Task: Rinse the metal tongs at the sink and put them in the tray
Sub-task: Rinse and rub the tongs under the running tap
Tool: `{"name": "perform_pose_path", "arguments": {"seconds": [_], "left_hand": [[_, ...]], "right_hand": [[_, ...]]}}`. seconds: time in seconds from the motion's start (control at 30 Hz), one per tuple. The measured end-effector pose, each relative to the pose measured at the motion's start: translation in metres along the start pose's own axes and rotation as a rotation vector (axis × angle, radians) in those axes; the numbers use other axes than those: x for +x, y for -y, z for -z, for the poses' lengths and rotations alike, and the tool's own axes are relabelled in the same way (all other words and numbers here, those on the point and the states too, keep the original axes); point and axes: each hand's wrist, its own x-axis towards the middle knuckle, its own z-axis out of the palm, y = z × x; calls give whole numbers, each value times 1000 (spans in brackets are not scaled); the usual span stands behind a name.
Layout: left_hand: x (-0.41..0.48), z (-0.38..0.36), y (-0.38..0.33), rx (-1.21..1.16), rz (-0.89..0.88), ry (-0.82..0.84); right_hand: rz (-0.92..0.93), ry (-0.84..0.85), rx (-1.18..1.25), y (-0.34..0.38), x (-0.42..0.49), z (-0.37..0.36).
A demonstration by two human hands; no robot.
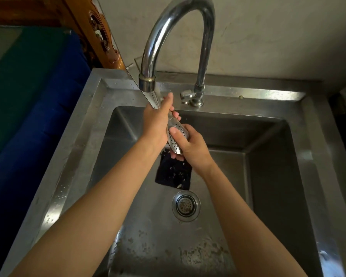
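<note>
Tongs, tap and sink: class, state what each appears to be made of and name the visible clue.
The tongs look like stainless steel: bright silver, perforated head catching light. The tap seems polished, perhaps chromed, metal: mirror-like highlights along its curve. The sink looks like brushed stainless steel: duller grey sheen with water spots.
</note>
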Motion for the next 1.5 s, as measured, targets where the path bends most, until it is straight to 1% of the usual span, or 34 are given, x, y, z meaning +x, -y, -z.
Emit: {"name": "perform_pose_path", "arguments": {"seconds": [0.07,0.13,0.2,0.27,0.33,0.4,0.47,0.5,0.57,0.63,0.67,0.7,0.73,0.8,0.83,0.87,0.9,0.93,0.97,1.03,1.1,1.13,1.17,1.2,1.23,1.3,1.33,1.37,1.4,1.43,1.5], "left_hand": [[3,-1,-3,20,24,4],[5,-2,-4,-4,67,75],[5,-1,-5,-51,79,139],[4,-2,-4,-71,62,151],[1,-5,-3,-104,32,124],[-1,-8,-4,-176,15,81],[-4,-9,-3,-224,-1,62],[-7,-9,-3,-218,-15,58],[-11,-11,-4,-165,-41,40],[-14,-14,-7,-86,-52,1],[-15,-15,-10,-61,-52,-26],[-14,-16,-13,-62,-42,-52],[-12,-15,-16,-92,-24,-69],[-8,-11,-22,-174,1,-75],[-6,-9,-23,-192,-4,-73],[-4,-7,-24,-192,-13,-66],[-4,-5,-23,-183,-18,-51],[-6,-3,-21,-177,-16,-31],[-7,-2,-19,-177,-6,-13],[-7,-1,-16,-171,5,5],[-4,-2,-18,-151,15,10],[-3,-4,-19,-153,20,9],[-2,-6,-19,-150,6,5],[-1,-8,-18,-124,-34,-10],[-1,-9,-16,-74,-91,-39],[-2,-13,-13,42,-181,-120],[-2,-15,-12,78,-196,-156],[-3,-17,-11,98,-196,-180],[-3,-17,-11,107,-187,-184],[-4,-17,-11,117,-172,-165],[-6,-15,-11,127,-113,-53]], "right_hand": [[-11,24,13,2,-2,3],[-33,68,75,1,-5,7],[-85,136,191,0,-7,10],[-121,157,327,-1,-9,12],[-116,73,431,-4,-9,11],[-104,-95,475,-5,-7,7],[-114,-273,453,-5,-3,-1],[-148,-355,412,-4,0,-6],[-276,-497,293,-1,7,-13],[-394,-569,193,1,13,-18],[-403,-588,117,1,15,-20],[-366,-610,-10,1,16,-24],[-284,-633,-168,0,16,-28],[-45,-646,-469,-3,12,-37],[56,-629,-561,-4,10,-40],[117,-608,-616,-5,10,-41],[139,-589,-634,-6,11,-40],[120,-582,-600,-6,14,-39],[61,-592,-510,-4,18,-37],[-169,-632,-215,-1,28,-34],[-433,-596,113,3,32,-31],[-516,-572,220,6,33,-30],[-547,-564,270,8,34,-32],[-525,-582,233,9,36,-34],[-451,-626,118,8,38,-40],[-189,-706,-87,7,36,-53],[-80,-703,-140,7,33,-59],[-15,-680,-169,5,31,-60],[10,-646,-186,5,29,-57],[-6,-616,-187,3,30,-53],[-140,-570,-96,2,35,-43]]}}
